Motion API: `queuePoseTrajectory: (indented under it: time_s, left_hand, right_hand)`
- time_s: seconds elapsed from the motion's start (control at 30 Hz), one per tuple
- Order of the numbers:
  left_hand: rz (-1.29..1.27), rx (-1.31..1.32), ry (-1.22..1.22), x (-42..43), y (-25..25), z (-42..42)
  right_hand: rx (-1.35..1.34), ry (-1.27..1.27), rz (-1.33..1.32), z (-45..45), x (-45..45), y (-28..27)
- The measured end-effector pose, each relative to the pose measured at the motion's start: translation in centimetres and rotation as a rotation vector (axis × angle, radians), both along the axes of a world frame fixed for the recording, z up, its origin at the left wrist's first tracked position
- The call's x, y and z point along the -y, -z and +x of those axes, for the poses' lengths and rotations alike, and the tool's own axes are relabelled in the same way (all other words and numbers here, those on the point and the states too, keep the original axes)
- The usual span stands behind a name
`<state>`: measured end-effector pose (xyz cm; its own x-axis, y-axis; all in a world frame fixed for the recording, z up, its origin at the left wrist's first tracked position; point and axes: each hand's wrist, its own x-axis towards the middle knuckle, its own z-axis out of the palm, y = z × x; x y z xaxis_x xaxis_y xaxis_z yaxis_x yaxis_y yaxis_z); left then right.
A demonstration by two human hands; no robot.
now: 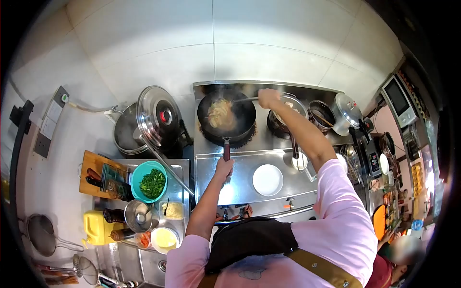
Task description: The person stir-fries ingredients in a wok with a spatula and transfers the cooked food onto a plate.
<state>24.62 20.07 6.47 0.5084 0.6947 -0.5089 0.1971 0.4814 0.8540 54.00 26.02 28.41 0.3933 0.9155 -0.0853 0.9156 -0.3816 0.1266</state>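
Well, bare steel table [244, 165] flanks my left fingers [226, 168], clasping a round black wok [246, 114] by its handle [226, 148]; right fingers [267, 97] grip a slim metal utensil [245, 100].

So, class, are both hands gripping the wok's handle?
No: the left hand grips the handle, while the right hand holds a utensil reaching into the wok.

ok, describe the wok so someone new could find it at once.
Start at the steel stove along the tiled wall. The wok is its leftmost pan, with the left hand gripping its handle and the right hand holding a utensil over it. Beside the narrower pans to its right, it stands out as widest, steaming around pale food.
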Motion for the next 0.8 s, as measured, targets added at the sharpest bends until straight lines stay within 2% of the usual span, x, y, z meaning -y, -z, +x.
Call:
queuePoseTrajectory:
  time_s: [0.1,0.17,0.23,0.37,0.43,0.5,0.57,0.6,0.67,0.77,0.8]
  left_hand:
    - [-0.063,0.022,-0.013,0.3,-0.3,0.1]
    - [-0.119,0.066,-0.009,-0.2,0.5,0.2]
    - [-0.156,0.075,-0.029,-0.5,0.3,0.2]
    - [-0.194,0.116,-0.025,-1.3,-0.1,0.4]
    - [-0.261,0.182,0.066,-2.3,0.6,0.4]
    - [-0.224,0.135,0.075,-2.2,0.9,0.6]
    - [-0.215,0.064,0.09,-2.2,-1.3,0.7]
    - [-0.209,0.01,0.121,-2.0,-4.1,0.6]
    - [-0.184,-0.011,0.121,-2.4,-5.3,1.0]
    - [-0.135,-0.029,0.142,-3.1,-7.0,1.8]
    - [-0.092,-0.015,0.124,-3.3,-6.0,2.3]
  right_hand:
    - [0.14,-0.2,-0.015,-2.9,-0.2,0.6]
    - [0.267,-0.387,0.198,-3.4,0.5,4.0]
    - [0.317,-0.461,0.214,-5.0,3.1,5.2]
    - [-0.028,-0.246,-0.021,-7.1,10.0,3.2]
    - [-0.009,-0.201,-0.014,-6.9,13.1,2.4]
    - [0.029,-0.179,-0.024,-6.7,16.3,1.2]
    - [0.083,-0.172,-0.045,-6.8,19.5,-0.1]
    - [0.075,-0.153,-0.046,-6.8,20.7,0.3]
    - [0.064,-0.113,-0.04,-6.6,22.3,0.9]
    - [-0.15,-0.035,-0.131,-6.2,21.8,3.5]
    - [-0.196,-0.029,-0.136,-6.4,21.2,3.9]
